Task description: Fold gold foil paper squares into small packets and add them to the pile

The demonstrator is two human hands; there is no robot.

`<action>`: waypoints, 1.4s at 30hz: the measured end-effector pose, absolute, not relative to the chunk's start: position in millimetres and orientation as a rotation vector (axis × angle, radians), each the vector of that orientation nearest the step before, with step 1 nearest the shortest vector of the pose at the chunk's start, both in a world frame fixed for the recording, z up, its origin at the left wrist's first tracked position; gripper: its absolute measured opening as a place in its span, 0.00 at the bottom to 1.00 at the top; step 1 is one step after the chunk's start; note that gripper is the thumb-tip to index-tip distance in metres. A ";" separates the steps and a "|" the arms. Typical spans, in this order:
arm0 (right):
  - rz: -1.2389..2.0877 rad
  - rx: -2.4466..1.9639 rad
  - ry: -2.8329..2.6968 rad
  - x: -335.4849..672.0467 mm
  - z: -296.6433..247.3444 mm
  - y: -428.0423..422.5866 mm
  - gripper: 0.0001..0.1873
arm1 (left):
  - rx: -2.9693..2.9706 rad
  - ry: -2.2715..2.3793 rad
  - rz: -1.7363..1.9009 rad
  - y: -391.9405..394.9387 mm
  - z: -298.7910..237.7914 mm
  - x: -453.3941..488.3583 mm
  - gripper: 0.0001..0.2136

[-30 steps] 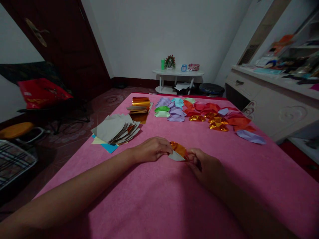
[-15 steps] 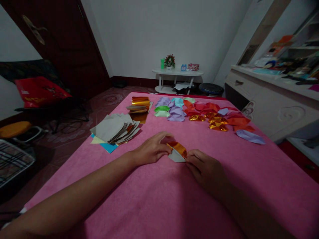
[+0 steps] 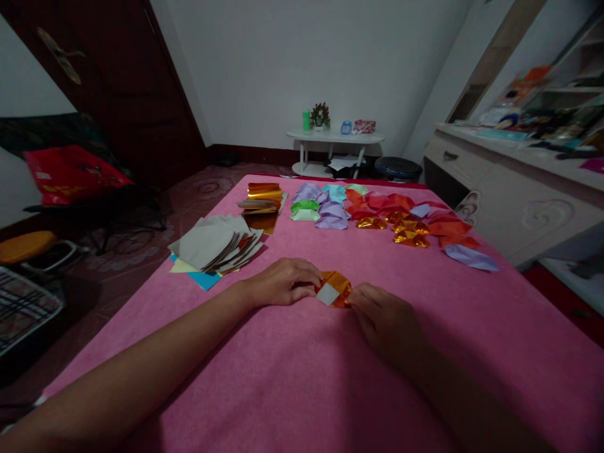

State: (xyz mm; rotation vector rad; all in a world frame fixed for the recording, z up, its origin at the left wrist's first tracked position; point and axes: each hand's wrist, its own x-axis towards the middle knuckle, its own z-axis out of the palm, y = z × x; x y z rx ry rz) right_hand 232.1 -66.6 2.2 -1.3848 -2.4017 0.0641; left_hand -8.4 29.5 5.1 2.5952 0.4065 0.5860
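Observation:
A small folded sheet of gold foil paper (image 3: 338,283) lies between my hands at the middle of the pink-covered table, a pale square of its back showing. My left hand (image 3: 289,281) grips its left edge, the fingers closed together. At the opposite edge, my right hand (image 3: 377,307) pinches the paper's right corner. Beyond them sit finished-looking folded gold foil pieces (image 3: 410,238), and lilac (image 3: 333,216), green (image 3: 304,211) and red folded paper pieces (image 3: 394,202).
Left of my hands rests a fanned stack of grey-backed sheets (image 3: 214,242) over blue and yellow paper. Behind it is a pile of gold foil sheets (image 3: 263,198). A white side table (image 3: 335,137) stands by the wall, and a white cabinet (image 3: 514,189) lines the right.
The foil paper has gone from raised and partly folded, its pale side toward me, to flatter, with gold around a pale square. My left fingers have come down onto its left edge.

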 end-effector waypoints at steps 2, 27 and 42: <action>0.088 -1.367 -2.402 231.6 3.4 -68.1 0.10 | 2.636 0.366 0.551 29.6 10.6 -8.2 0.11; 0.376 -1.716 -1.923 231.2 0.1 -47.9 0.13 | 2.394 0.820 0.653 41.9 -6.1 21.2 0.09; 0.220 -1.775 -1.890 228.4 -7.3 -44.0 0.09 | 2.316 1.099 0.545 49.4 -4.2 35.6 0.10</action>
